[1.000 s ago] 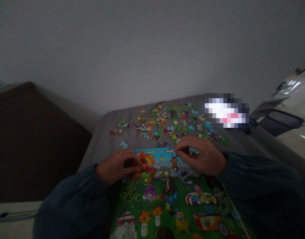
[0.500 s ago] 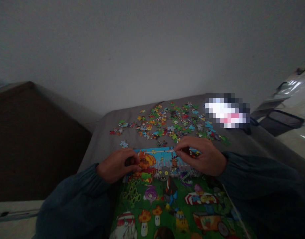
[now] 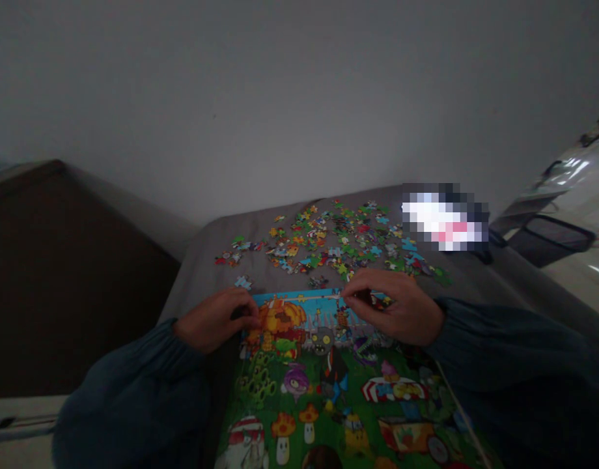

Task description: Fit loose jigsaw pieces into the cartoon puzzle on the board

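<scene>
1. A person in dark sleeves works at a colourful jigsaw puzzle [image 3: 329, 384] lying on a grey cloth-covered surface [image 3: 202, 280]; its near part runs out of view at the bottom.
2. The left hand [image 3: 214, 320] rests at the puzzle's far left corner, fingers curled and tips pressed against the edge beside an orange pumpkin picture; whether it grips a piece cannot be told.
3. The right hand [image 3: 394, 306] sits on the puzzle's far edge, right of centre; thumb and forefinger are pinched together on something small and dark, too dim to identify.
4. Loose pieces [image 3: 338, 241] lie scattered toward the surface's far edge; one pale blue piece [image 3: 243, 283] lies apart, just beyond the left hand.
</scene>
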{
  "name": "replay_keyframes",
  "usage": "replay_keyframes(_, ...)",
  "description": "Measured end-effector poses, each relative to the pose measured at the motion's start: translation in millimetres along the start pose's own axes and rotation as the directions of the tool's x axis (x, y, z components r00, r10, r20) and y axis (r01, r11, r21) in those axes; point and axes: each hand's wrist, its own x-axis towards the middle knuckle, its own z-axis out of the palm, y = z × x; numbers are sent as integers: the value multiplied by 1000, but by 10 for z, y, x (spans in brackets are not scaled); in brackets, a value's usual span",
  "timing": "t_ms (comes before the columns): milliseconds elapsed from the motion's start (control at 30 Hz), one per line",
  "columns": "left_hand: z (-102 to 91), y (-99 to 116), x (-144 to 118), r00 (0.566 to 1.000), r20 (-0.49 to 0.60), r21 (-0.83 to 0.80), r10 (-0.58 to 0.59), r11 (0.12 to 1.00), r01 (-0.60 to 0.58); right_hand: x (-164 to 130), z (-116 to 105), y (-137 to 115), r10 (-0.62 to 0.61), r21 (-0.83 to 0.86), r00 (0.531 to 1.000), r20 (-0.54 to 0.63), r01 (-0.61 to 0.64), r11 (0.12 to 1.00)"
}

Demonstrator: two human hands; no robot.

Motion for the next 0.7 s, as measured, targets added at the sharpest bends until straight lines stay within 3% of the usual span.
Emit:
replay_keyframes(333, -10, -40, -87, 995, 57, -30, 84, 996, -82, -9, 10, 7, 4, 9, 1000, 5, -4, 1000)
replay_keyframes(700, 131, 123, 36, 993, -91, -20, 80, 996, -82, -15, 21, 9, 11, 2, 1000, 13, -11, 1000)
